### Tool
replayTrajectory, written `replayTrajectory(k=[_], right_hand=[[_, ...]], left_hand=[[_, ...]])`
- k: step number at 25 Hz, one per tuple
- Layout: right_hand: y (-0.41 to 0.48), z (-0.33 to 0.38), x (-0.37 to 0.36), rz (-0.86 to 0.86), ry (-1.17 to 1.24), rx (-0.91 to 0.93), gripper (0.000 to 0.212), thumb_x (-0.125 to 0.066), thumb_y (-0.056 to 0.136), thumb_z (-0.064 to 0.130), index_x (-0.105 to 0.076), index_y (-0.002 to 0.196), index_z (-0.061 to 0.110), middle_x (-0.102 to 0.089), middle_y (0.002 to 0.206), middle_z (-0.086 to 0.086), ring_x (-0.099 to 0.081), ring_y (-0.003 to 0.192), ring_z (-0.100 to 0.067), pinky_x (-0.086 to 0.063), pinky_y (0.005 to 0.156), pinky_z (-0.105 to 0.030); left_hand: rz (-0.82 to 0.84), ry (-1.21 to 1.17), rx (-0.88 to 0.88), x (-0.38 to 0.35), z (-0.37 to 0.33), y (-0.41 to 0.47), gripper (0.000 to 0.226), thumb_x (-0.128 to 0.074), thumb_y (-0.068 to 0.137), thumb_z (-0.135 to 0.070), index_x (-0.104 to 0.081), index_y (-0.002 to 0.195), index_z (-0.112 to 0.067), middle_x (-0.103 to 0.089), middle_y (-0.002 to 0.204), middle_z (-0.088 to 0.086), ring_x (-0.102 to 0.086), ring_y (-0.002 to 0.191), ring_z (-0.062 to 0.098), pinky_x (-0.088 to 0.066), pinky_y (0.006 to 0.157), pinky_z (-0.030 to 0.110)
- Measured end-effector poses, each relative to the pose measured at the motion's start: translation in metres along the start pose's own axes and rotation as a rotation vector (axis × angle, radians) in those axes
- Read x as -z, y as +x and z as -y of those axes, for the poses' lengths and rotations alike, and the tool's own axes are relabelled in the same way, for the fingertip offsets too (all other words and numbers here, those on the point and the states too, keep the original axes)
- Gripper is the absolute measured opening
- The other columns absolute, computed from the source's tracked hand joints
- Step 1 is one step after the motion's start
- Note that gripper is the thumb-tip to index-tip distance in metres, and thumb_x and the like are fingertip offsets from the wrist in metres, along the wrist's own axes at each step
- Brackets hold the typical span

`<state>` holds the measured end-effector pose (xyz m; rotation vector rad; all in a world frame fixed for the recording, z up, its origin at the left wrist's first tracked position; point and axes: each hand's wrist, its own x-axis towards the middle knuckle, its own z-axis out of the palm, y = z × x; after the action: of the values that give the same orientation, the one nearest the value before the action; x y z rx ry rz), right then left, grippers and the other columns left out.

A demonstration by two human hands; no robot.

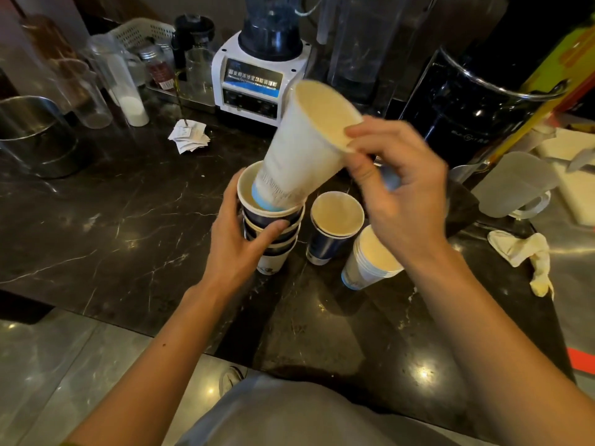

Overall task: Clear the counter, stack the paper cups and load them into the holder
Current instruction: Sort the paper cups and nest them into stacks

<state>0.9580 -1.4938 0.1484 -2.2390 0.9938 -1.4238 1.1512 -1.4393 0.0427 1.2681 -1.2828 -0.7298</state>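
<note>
My left hand [238, 243] grips a short stack of dark blue paper cups [273, 226] standing on the black marble counter [128, 220]. My right hand [396, 188] pinches the rim of a white paper cup [302, 149], tilted, with its blue-banded base inside the top cup of that stack. To the right stands a dark blue cup pair [331, 230], and beside it a leaning stack of white cups [370, 262]. No cup holder can be made out.
A white blender [257, 75] stands behind the cups, with crumpled receipts [188, 136] to its left. Clear glasses [96, 91] and a steel pot [35, 133] sit far left. A black bucket [467, 101], a frosted pitcher [515, 185] and a crumpled glove [528, 252] lie right.
</note>
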Motion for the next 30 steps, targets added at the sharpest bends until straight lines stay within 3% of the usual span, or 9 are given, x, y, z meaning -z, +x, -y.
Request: replayTrajectory(k=[4,8,11,15,19,21,24,26,30], right_hand=[[-0.003,-0.012,0.047,-0.21,-0.104,0.038,0.011,-0.06,0.096,0.006,-0.062,0.106,0.009,-0.062,0.109,-0.011,-0.059,0.109,-0.018,-0.049,0.098,-0.034],[-0.03,-0.034,0.084,-0.171,-0.288,-0.036,0.01,-0.061,0.096,0.009,-0.065,0.105,0.007,-0.064,0.109,-0.015,-0.058,0.111,-0.021,-0.045,0.1,-0.029],[-0.055,-0.043,0.097,-0.145,-0.353,-0.108,0.011,-0.062,0.095,0.008,-0.069,0.1,0.001,-0.065,0.108,-0.015,-0.059,0.113,-0.026,-0.044,0.101,-0.029],[-0.085,-0.057,0.092,0.068,-0.407,-0.162,0.018,-0.062,0.094,0.018,-0.071,0.101,0.004,-0.064,0.114,-0.012,-0.055,0.119,-0.028,-0.043,0.104,-0.038],[-0.108,-0.068,0.07,0.552,-0.461,-0.431,0.023,-0.058,0.093,0.036,-0.073,0.104,0.022,-0.054,0.133,-0.001,-0.043,0.131,-0.018,-0.04,0.105,-0.038],[-0.111,-0.072,0.062,0.677,-0.508,-0.468,0.024,-0.061,0.092,0.039,-0.072,0.11,0.026,-0.049,0.142,-0.001,-0.036,0.137,-0.019,-0.034,0.108,-0.038],[-0.09,-0.06,0.054,0.468,-0.412,-0.363,0.032,-0.062,0.093,0.038,-0.067,0.122,0.027,-0.048,0.144,0.002,-0.036,0.138,-0.016,-0.034,0.112,-0.046],[-0.062,-0.039,0.042,0.333,-0.249,-0.22,0.033,-0.062,0.095,0.032,-0.063,0.127,0.023,-0.053,0.138,0.004,-0.043,0.133,-0.013,-0.039,0.108,-0.043],[-0.02,-0.009,-0.012,0.479,-0.123,0.109,0.03,-0.065,0.094,0.021,-0.067,0.122,0.012,-0.067,0.122,-0.004,-0.056,0.122,-0.019,-0.039,0.109,-0.036]], left_hand=[[-0.034,0.008,0.023,0.0,0.002,0.0,0.081,-0.071,0.081,-0.023,-0.023,0.146,-0.029,-0.038,0.134,-0.035,-0.038,0.127,-0.018,-0.035,0.1,0.003],[-0.029,0.007,0.05,-0.002,0.006,-0.001,0.083,-0.072,0.082,-0.017,-0.022,0.148,-0.031,-0.036,0.13,-0.044,-0.036,0.127,-0.02,-0.034,0.101,0.004],[-0.033,0.004,0.055,-0.005,0.005,-0.002,0.083,-0.072,0.083,-0.011,-0.023,0.148,-0.027,-0.036,0.132,-0.04,-0.036,0.126,-0.021,-0.034,0.101,0.003],[-0.03,0.007,0.044,-0.005,0.005,-0.001,0.082,-0.071,0.084,-0.01,-0.022,0.149,-0.025,-0.038,0.135,-0.034,-0.037,0.129,-0.016,-0.035,0.102,0.006],[-0.027,0.008,0.047,-0.004,0.005,-0.001,0.083,-0.072,0.084,-0.012,-0.022,0.15,-0.024,-0.039,0.135,-0.036,-0.037,0.131,-0.012,-0.036,0.104,0.008],[-0.023,0.013,0.051,-0.004,0.005,-0.001,0.083,-0.072,0.083,-0.015,-0.023,0.149,-0.026,-0.038,0.135,-0.037,-0.037,0.131,-0.012,-0.036,0.105,0.009],[-0.028,0.001,0.087,-0.004,0.003,-0.002,0.083,-0.073,0.079,-0.029,-0.027,0.148,-0.027,-0.043,0.141,-0.021,-0.04,0.131,-0.009,-0.036,0.104,0.008],[-0.033,0.0,0.111,-0.005,0.003,-0.003,0.085,-0.07,0.075,-0.038,-0.03,0.148,-0.024,-0.045,0.144,-0.012,-0.042,0.131,-0.005,-0.036,0.103,0.007],[-0.017,-0.006,0.095,-0.003,0.006,-0.002,0.082,-0.07,0.077,-0.037,-0.031,0.147,-0.022,-0.046,0.141,-0.012,-0.043,0.131,-0.004,-0.039,0.105,0.014]])
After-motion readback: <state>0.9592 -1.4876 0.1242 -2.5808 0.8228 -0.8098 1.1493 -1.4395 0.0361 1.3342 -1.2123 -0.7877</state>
